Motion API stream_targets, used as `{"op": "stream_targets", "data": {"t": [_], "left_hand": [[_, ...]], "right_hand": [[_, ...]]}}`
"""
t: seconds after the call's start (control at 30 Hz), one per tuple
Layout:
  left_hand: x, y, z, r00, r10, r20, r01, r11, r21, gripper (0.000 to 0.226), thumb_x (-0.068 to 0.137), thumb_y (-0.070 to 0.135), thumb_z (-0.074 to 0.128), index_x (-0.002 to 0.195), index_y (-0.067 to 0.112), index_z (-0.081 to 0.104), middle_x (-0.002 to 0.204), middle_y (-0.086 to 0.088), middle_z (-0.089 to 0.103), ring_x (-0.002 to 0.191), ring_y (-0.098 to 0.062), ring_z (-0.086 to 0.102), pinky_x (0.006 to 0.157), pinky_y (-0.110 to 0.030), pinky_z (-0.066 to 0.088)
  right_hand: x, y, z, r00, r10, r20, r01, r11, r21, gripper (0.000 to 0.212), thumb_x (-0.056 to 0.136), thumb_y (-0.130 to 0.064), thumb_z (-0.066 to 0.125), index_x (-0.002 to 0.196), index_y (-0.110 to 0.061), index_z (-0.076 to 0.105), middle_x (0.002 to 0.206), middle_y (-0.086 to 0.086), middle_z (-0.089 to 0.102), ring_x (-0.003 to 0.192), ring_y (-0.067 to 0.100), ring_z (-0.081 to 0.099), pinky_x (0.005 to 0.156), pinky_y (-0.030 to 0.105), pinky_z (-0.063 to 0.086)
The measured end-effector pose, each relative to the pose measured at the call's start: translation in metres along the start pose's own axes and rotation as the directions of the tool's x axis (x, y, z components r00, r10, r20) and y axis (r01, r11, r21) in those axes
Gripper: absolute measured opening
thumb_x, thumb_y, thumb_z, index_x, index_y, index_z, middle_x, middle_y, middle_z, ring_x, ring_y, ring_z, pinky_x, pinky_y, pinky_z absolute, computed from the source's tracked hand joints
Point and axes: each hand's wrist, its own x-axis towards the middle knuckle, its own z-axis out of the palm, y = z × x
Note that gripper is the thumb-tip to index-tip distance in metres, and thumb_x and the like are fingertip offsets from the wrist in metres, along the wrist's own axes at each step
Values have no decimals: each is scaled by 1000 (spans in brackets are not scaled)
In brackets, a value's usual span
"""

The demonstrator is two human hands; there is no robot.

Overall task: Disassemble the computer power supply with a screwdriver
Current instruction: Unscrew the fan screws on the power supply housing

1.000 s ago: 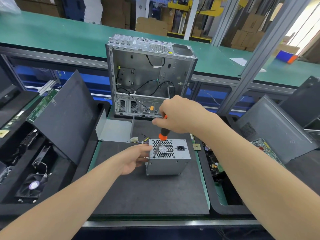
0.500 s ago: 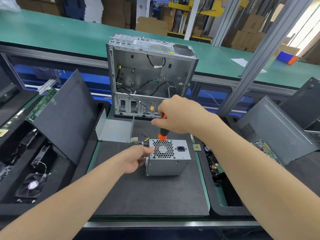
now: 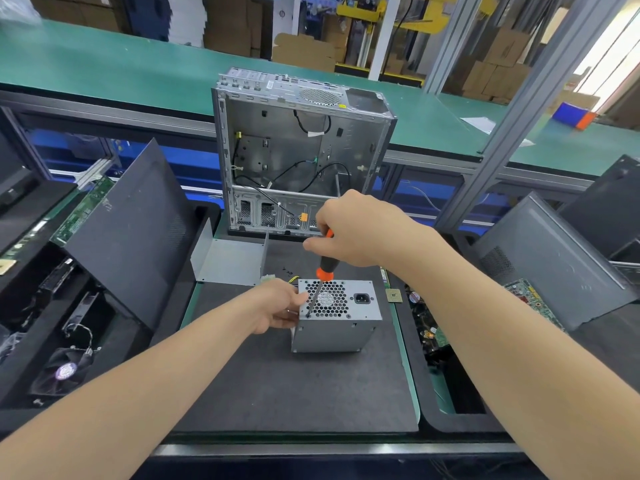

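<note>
Head view: PSU (image 3: 336,327) at centre frame on mat (image 3: 277,393), gripped at left side by left hand (image 3: 277,306). Tilted screwdriver (image 3: 323,268) clasped by right hand (image 3: 356,233), tip on corner screw (image 3: 308,315). Risk: tip slipped off by tilt, screw head stripped.

Right hand (image 3: 360,233) grips orange-and-black screwdriver (image 3: 323,270), tip at grey metal power supply box (image 3: 337,315). Left hand (image 3: 277,306) holds the box's left side.

Both bare forearms enter from the lower edge and converge toward the centre. Left grip (image 3: 278,306): palm turned rightward, thumb laid on the upper edge of the power supply (image 3: 337,330), fingers curled against its left side. Right grip (image 3: 358,233): raised above the left, knuckles up, wrist bent downward, fingers and thumb closed round the handle of the screwdriver (image 3: 325,268).
</note>
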Motion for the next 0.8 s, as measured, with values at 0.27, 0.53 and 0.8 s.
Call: {"op": "stream_targets", "data": {"t": [0.27, 0.53, 0.8], "left_hand": [[2, 0, 9, 996, 43, -78, -33, 991, 130, 26, 109, 20, 54, 127, 3, 62, 124, -21, 72, 95, -25, 64, 78, -34, 57], [2, -5, 10, 995, 76, -64, -68, 991, 112, 12, 109, 20, 53, 102, 13, 60, 103, -11, 68, 90, -22, 61, 94, -43, 57], [-1, -11, 6, 995, 98, -26, -95, 991, 98, 23, 109, 23, 55, 126, 8, 60, 116, -16, 71, 91, -20, 61, 94, -40, 57]], "right_hand": [[2, -4, -3, 990, -128, 67, 127, 992, 11, 37, 94, -51, 63, 89, -15, 62, 75, -2, 54, 70, 25, 59, 57, 31, 46], [-2, 3, -20, 897, -424, 126, 401, 900, 172, 16, 76, -19, 79, 85, -30, 72, 84, -16, 66, 82, 3, 60, 75, 34, 54], [-6, -3, -16, 890, -421, 177, 402, 906, 131, 25, 75, -11, 68, 91, -30, 68, 91, -14, 59, 88, 4, 52, 79, 39, 54]]}}
